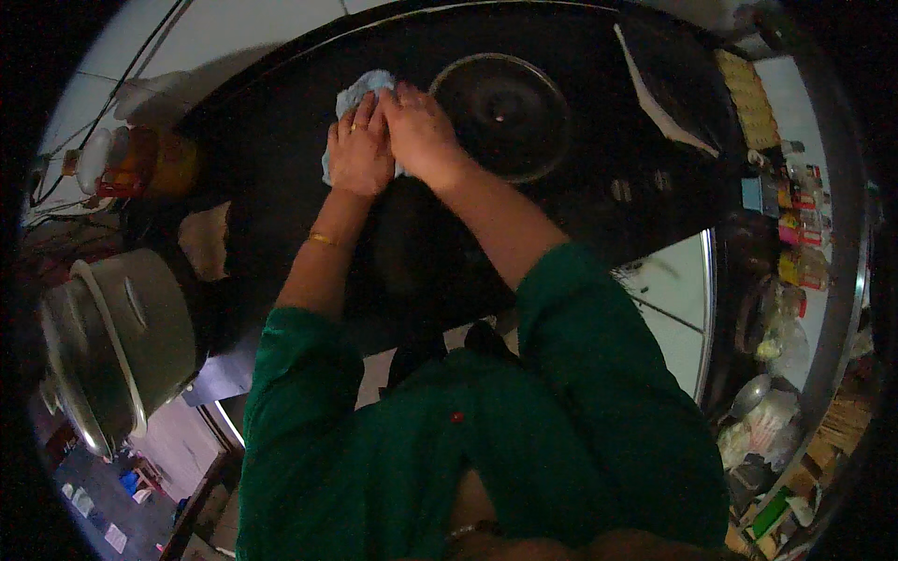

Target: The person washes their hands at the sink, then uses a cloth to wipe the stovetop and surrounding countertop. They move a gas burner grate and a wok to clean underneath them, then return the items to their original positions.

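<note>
A light blue cloth [370,82] lies bunched on the dark worktop [273,119]. My left hand [361,154] grips it from above, fingers pointing away from me, with a ring on one finger and a bracelet on the wrist. Close against it, my right hand [421,133] also presses down on the cloth, and its fingertips meet those of the left. Just right of my right hand sits a round dark lid [526,147] with a shiny rim and what looks like a central knob. Much of the cloth is hidden under both hands.
On the left stand a large lidded metal pot [151,308] and a jar-like orange container [168,165]. Two knobs [621,190] show at the right, below a dark panel with a pale edge [635,84]. Jars [807,231] and bags [768,421] line the far right. A tiled wall [231,28] rises behind.
</note>
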Demonstrator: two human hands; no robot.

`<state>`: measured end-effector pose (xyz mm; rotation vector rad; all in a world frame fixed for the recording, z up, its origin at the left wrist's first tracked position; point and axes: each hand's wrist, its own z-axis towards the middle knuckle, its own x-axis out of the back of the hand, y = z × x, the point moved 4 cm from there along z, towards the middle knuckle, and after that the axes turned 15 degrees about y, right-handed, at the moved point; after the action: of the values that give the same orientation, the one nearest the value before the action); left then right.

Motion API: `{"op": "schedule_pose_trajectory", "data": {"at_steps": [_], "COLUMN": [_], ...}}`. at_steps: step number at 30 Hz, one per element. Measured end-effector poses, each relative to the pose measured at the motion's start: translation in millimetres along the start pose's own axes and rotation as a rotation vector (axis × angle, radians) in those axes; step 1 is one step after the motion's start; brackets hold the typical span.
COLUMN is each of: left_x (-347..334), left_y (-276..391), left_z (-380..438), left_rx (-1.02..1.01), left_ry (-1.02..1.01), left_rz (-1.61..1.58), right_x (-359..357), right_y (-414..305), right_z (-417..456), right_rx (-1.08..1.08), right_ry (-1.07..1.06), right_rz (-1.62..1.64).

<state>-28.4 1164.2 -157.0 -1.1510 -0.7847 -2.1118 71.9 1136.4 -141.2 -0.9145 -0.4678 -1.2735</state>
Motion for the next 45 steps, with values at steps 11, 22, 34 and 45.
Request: {"op": "schedule_pose_trajectory", "data": {"at_steps": [11,22,34,45], "left_x": [74,46,-15,14], "left_y": [141,265,286,308], "left_z": [-149,-138,-64,-138], "left_rx": [-0.123,-0.411,-0.403,-0.434], "left_ry": [-0.111,-0.150,-0.205,-0.122], "left_rz": [-0.044,-0.139,-0.018,-0.148], "right_x": [145,228,204,237], "right_y": [-2,73,151,134], "right_z": [-179,-221,-173,-253], "right_rx": [0.088,-0.130,-0.086,-0.102], "right_ry": [0.017,-0.040,0.143,0.125], "right_rz": [0.165,0.062,0.142,0.207]}}
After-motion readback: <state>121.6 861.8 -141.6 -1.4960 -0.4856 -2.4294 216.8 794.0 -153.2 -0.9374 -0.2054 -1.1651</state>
